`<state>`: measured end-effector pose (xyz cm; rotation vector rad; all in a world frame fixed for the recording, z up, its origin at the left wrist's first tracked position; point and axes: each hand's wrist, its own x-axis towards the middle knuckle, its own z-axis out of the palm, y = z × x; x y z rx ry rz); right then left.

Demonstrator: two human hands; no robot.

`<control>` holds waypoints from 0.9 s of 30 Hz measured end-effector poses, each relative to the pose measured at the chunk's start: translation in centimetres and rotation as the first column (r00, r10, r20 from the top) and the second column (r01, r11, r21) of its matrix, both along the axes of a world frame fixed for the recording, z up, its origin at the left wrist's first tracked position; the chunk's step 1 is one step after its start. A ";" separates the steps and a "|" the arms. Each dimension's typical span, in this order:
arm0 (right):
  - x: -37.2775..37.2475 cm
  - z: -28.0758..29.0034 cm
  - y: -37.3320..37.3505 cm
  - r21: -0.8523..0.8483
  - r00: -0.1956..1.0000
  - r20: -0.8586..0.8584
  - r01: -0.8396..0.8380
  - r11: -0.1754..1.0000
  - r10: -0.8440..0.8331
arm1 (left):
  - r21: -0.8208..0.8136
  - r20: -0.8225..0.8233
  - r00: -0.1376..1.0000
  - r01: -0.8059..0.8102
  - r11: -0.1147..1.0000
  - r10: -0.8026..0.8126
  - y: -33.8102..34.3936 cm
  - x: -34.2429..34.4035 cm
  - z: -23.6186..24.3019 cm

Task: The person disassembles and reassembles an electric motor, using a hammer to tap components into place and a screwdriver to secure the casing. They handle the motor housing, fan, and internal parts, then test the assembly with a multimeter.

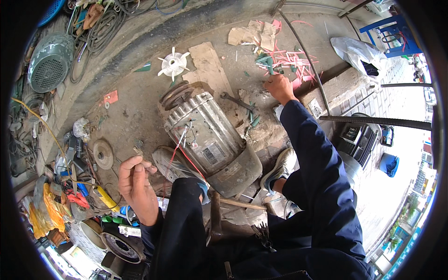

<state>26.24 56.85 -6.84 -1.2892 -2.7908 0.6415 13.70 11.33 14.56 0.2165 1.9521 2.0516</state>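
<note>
An electric motor [210,135] lies tilted on the ground between my feet. Its grooved pulley [177,95] points away from me, and red and white wires come out of its side. My left hand [138,186] hovers left of the motor, fingers curled toward the thumb; whatever is in them, if anything, is too small to name. My right hand [281,88] reaches far right, fingers bent together beside a green scrap [267,63] and a heap of pink strips [298,63]. What those fingers hold is hidden. A spanner [236,102] lies between the motor and my right hand.
A white fan wheel [173,64] and flattened cardboard [210,65] lie beyond the motor. A grey vented cover [51,63] stands far left, above cluttered tools and cables. Metal rods [308,51] and a wooden beam [338,88] border the right side. A wooden-handled hammer [216,217] rests near my legs.
</note>
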 end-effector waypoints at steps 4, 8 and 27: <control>-0.2 0.2 -0.5 0.072 0.999 0.010 -0.033 0.997 0.033 | -0.006 -0.006 1.000 0.008 1.000 -0.008 0.0 0.0 0.0; -0.7 0.3 -1.0 0.110 0.998 0.015 -0.054 0.992 0.053 | -0.016 -0.005 1.000 0.005 1.000 -0.005 -0.1 0.0 -0.1; 1.4 2.2 -3.1 -0.037 0.966 -0.177 -0.200 0.979 0.190 | -0.005 -0.013 1.000 0.019 1.000 -0.019 -0.2 0.0 -0.1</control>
